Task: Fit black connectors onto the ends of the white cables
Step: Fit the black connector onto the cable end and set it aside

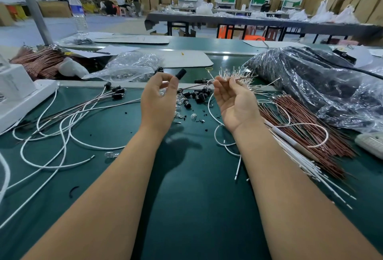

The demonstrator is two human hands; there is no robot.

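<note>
My left hand (158,100) is raised above the green table and pinches a black connector (180,73) between fingertip and thumb. My right hand (234,102), palm up, pinches a thin brown wire (196,86) that runs left toward my left hand. A fan of bare cable ends (236,76) sticks up behind my right fingers. A pile of loose black connectors (198,94) lies on the table between and beyond my hands. White cables with black connectors fitted (116,91) lie at the left. More loose white cables (62,135) loop across the table's left half.
A bundle of red-brown wires (306,122) and white cable ends (310,168) lies under my right forearm. A black plastic bag (306,79) fills the right, a clear bag (132,64) sits behind, a white machine (18,91) stands at the left edge. A water bottle (78,15) stands beyond.
</note>
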